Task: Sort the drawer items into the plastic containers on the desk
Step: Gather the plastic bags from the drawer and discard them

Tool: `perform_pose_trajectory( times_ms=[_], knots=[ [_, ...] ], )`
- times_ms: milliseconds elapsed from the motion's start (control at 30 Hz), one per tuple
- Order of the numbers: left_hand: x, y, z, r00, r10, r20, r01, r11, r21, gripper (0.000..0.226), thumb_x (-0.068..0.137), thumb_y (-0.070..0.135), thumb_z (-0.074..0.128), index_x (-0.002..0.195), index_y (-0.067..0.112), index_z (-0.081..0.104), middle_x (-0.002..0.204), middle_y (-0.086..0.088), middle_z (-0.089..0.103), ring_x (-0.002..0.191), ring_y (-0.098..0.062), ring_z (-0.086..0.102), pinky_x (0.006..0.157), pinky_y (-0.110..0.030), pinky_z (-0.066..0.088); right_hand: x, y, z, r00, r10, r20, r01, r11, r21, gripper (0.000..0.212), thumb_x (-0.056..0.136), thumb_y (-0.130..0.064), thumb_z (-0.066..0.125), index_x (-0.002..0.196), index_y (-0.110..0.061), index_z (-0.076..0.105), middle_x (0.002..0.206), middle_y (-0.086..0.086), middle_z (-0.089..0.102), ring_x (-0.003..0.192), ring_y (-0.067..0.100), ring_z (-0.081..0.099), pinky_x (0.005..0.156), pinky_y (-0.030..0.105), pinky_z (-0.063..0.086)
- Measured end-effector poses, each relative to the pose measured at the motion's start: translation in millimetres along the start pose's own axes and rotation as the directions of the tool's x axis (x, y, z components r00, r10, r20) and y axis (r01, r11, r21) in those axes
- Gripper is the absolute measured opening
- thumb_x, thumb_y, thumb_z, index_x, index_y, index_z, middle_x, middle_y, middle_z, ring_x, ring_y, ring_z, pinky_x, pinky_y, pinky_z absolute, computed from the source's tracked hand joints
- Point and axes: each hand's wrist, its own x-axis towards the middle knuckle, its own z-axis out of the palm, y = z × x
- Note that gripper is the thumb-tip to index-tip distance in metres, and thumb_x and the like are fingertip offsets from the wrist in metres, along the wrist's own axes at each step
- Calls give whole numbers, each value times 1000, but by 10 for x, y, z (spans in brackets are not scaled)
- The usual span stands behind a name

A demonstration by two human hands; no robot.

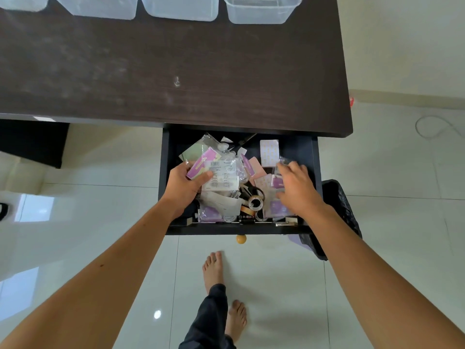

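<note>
The drawer point(297, 149) stands pulled out under the near edge of the desk point(176, 71), packed with a loose heap of packets point(221, 176): flat plastic sleeves and cards in purple, pink and white, some with printed labels. These look light and thin, floppy more than stiff, and the clear film probably slides easily, one sleeve over another. I'd judge they are best taken by an edge, thumb on top and fingers beneath, a few at a time, since a fat stack would likely fan out and slip. Lower in the heap lie tape rolls point(255, 203), stiffer and rounder, which would suit a pinch through the core or across the rim, and what seems to be a small dark battery point(245, 217) near the front wall.

The left hand point(186, 182) already grips a small bunch of the packets, thumb laid across the top of a purple card and a white labelled sleeve, fingers curled under. The right hand point(297, 187) hovers over the right side of the heap with fingers spread and slightly bent, touching or nearly touching the pink cards there; I cannot tell whether it has pinched anything.

The plastic containers point(261, 11) wait in a row along the far edge of the desk, well apart from the drawer. A black bin point(339, 205) stands just beside the drawer's right side.
</note>
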Motion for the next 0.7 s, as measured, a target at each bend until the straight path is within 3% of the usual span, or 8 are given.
perform_pose_trajectory(
  times_ms=[100,233,367,433,500,567,633,700],
  knots=[
    [0,-2,-6,1000,-3,4,3,1000,-13,34,90,20,81,121,10,69,109,-9,79,100,-26,78,87,-48,64,-15,12,2,998,-26,-50,25,999,-24,45,91,-26,82,132,-16,66,141,8,45,134,27,37,115,38,39],
    [-8,-9,4,1000,7,4,-7,1000,-4,35,91,19,80,123,9,69,109,-8,79,98,-22,78,86,-45,65,-38,-25,10,999,8,-34,-2,987,163,20,91,-20,83,102,-17,68,173,11,15,161,28,20,121,41,41],
    [-2,-13,-7,1000,5,13,-4,1000,-12,36,92,19,79,124,9,68,112,-8,79,101,-23,78,87,-48,64,-29,-47,-41,999,40,-28,-35,987,159,57,82,-20,90,126,-17,54,152,10,39,140,29,48,111,39,49],
    [-6,-9,-11,1000,8,18,-8,1000,-9,36,92,20,79,124,9,68,113,-8,79,102,-24,78,88,-50,64,-50,-79,-52,997,51,-63,-40,984,172,79,80,-16,91,142,-16,43,146,12,45,136,30,50,109,39,49],
    [-8,0,-22,1000,5,13,-4,1000,-11,37,92,21,80,125,10,68,113,-8,78,103,-25,77,89,-50,64,-66,-89,-74,995,72,-75,-52,970,235,84,84,-12,88,151,-13,38,143,13,52,133,29,52,108,41,48],
    [-11,9,-26,1000,2,9,-1,1000,-24,37,92,21,79,125,10,67,113,-9,78,103,-25,77,89,-50,64,-58,-59,-102,997,38,-64,-23,974,226,57,91,-14,82,141,-14,54,124,6,59,125,29,56,100,39,50],
    [-28,31,-21,1000,0,6,0,999,-34,35,94,18,77,125,9,68,112,-9,78,102,-26,78,88,-48,64,-61,-14,-165,998,-20,-52,30,979,201,21,95,-18,77,115,-16,70,103,-3,58,109,27,61,85,33,46],
    [-30,18,-13,1000,-7,1,7,999,-33,31,95,16,75,125,8,69,108,-8,79,100,-25,78,85,-43,65,-53,32,-262,998,-41,-39,50,964,262,9,96,-18,76,104,-16,73,101,-3,59,99,23,63,82,32,46]
  ],
)
